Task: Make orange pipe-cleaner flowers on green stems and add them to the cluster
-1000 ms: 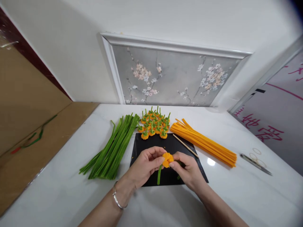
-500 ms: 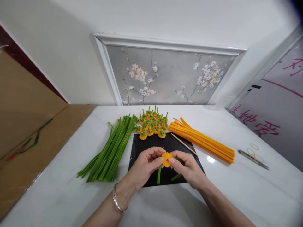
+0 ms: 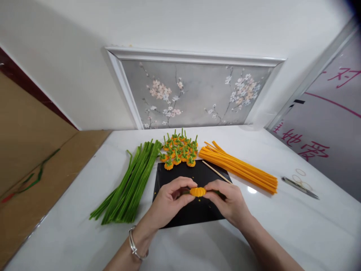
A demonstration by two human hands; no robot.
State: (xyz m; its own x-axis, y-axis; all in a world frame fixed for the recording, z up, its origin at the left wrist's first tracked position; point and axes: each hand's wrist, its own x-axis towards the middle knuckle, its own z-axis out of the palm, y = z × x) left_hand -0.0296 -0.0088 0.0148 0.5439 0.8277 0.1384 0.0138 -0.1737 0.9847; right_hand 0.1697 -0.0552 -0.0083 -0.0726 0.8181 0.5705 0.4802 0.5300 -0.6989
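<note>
Above the black mat (image 3: 183, 218), a small ribbed orange pumpkin (image 3: 197, 192), made of pipe cleaners by its look, is pinched between my two hands. My left hand (image 3: 173, 195), with a silver bangle at the wrist, grips its left side. My right hand (image 3: 225, 197) holds its right side, thumb and fingers closed. Bits of green show behind the fingers of both hands, mostly hidden. Just beyond the mat stand several finished-looking orange pumpkins (image 3: 177, 161) with green leaves and upright stems.
Green pipe cleaners (image 3: 126, 188) lie bundled on the left, orange ones (image 3: 239, 167) on the right. A thin wooden stick (image 3: 217, 172) rests across the mat's far right edge. Scissors (image 3: 300, 187) and several rubber bands (image 3: 301, 172) lie at far right on the white table (image 3: 84, 244).
The orange pumpkin has turned from its face view to its ribbed side. The green strips that hung below it are now mostly out of sight. Both hands keep hold.
</note>
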